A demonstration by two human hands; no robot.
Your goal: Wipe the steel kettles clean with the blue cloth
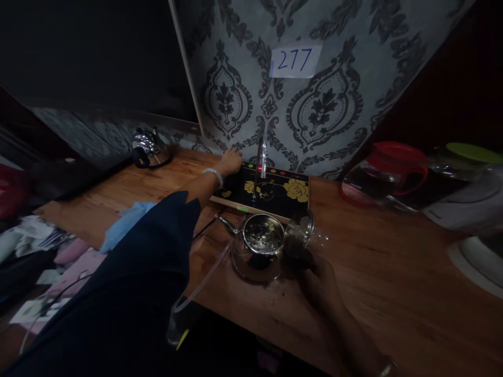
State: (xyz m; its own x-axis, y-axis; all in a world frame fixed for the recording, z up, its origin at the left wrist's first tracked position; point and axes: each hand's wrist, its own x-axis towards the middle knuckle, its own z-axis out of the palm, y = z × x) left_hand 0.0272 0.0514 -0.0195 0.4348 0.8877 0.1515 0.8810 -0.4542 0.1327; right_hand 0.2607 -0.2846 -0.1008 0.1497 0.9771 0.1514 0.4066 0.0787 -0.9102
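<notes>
My left hand [231, 161] reaches forward in a dark blue sleeve and rests its fingers on the back left corner of a black electric tea tray [275, 191] printed with gold flowers, beside its row of lit buttons. A curved metal water spout [262, 152] rises from the tray. My right hand [318, 280] grips the handle of a glass teapot [260, 251] with a metal strainer full of wet tea leaves; its glass lid [302, 230] hangs open to the right. The teapot stands on the wooden counter [373, 272] in front of the tray.
A steel kettle [149, 149] stands at the back left. A glass pitcher with a red lid [387, 175] and a green-lidded container [471, 157] stand at the right. A clear hose [204, 280] runs off the front edge. A paper label [295, 61] reading 277 hangs on the patterned wall.
</notes>
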